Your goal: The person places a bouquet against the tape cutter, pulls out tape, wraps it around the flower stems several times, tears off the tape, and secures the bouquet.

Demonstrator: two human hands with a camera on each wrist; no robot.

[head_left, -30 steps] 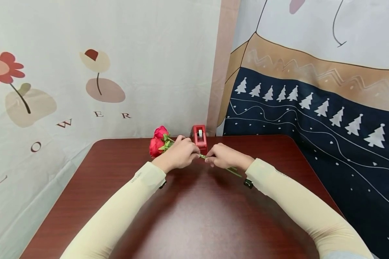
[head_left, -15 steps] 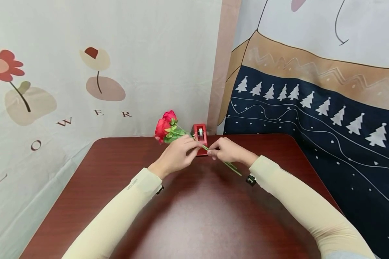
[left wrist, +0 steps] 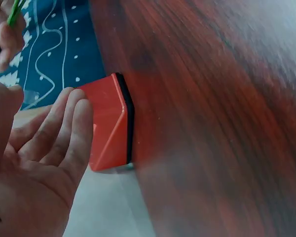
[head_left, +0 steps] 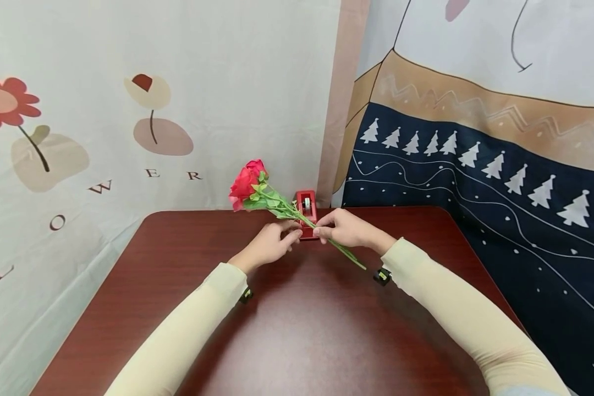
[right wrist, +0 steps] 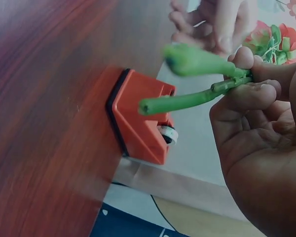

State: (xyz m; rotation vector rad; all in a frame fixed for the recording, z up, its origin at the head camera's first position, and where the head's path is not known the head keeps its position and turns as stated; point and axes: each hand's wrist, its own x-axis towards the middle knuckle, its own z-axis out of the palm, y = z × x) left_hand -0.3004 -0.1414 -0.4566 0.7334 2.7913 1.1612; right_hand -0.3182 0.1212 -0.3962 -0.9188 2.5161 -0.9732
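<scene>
In the head view, my right hand pinches the green stems of red roses between thumb and fingers. The blooms point up and left, and the stem ends slant down to the right. The right wrist view has two cut stem ends sticking out past the fingertips. Just below the leafy part, my left hand is held with fingers loosely extended and nothing in it. A red tape dispenser stands behind the stems, between the hands; its white tape roll shows in the right wrist view.
The dark red-brown wooden table has rounded far corners. Behind it hangs a pale cloth printed with flowers, and to the right a navy cloth with white trees.
The roses rise from near the tabletop, and their blooms now stand against the cloth. My left hand has let go of the stems and moved slightly down-left; the right hand keeps its hold.
</scene>
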